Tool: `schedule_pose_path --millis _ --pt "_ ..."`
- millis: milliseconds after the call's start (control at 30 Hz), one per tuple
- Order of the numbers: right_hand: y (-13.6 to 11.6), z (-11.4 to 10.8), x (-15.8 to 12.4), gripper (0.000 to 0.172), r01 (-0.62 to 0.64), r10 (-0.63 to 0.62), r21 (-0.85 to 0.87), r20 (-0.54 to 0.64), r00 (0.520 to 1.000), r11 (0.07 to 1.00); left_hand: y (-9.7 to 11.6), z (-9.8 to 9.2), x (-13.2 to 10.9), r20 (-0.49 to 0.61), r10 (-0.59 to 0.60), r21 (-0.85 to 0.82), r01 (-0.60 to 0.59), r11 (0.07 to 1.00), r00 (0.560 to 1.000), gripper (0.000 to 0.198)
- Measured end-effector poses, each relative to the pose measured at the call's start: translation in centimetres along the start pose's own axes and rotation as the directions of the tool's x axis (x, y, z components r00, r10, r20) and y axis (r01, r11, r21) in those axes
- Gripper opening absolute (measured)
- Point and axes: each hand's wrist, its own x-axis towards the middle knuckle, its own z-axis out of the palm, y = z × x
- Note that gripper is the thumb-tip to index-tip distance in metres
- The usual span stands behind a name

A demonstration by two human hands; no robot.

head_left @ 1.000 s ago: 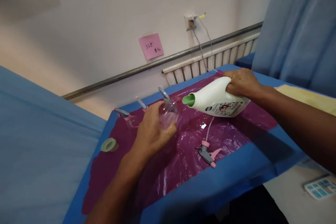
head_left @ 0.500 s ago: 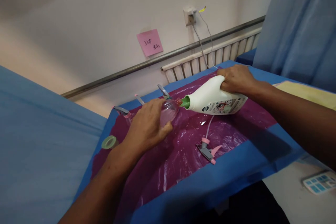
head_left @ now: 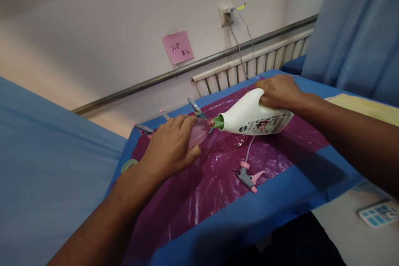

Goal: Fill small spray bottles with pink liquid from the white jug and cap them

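My left hand (head_left: pixel 173 143) is closed around a clear pinkish spray bottle (head_left: pixel 199 131), tilted with its open threaded neck to the right. In my right hand (head_left: pixel 277 91) is a large white detergent bottle (head_left: pixel 246 112), gripped by its handle and tipped to the left. Its green spout (head_left: pixel 219 122) meets the neck of the spray bottle. Whether liquid is flowing I cannot make out. Below them lies a grey and pink spray trigger head (head_left: pixel 247 178) with its thin tube. A pale green cap (head_left: pixel 128 165) is partly hidden behind my left forearm.
Purple plastic sheeting (head_left: pixel 215 191) covers part of the blue table (head_left: pixel 264 212). More spray bottles with trigger heads (head_left: pixel 193 104) stand at the back edge. A yellow cloth (head_left: pixel 364 106) lies at the right. Beyond are a radiator (head_left: pixel 243 72) and blue curtains (head_left: pixel 358 29).
My left hand and the spray bottle have shifted slightly left, with the bottle neck now closer against the green spout. My left forearm covers more of the pale green cap.
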Motion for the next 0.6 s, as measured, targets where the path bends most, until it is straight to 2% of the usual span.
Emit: schedule_pose_path --millis 333,600 --pt "-0.4 -0.2 0.2 0.037 0.025 -0.025 -0.048 0.001 1.0 0.999 0.1 -1.0 0.4 0.063 0.032 0.047 -0.035 0.998 0.997 0.063" --pt "-0.4 -0.2 0.4 0.036 0.034 -0.034 -0.022 -0.005 0.999 0.999 0.6 -1.5 1.0 0.126 0.031 0.119 -0.046 0.992 0.992 0.064"
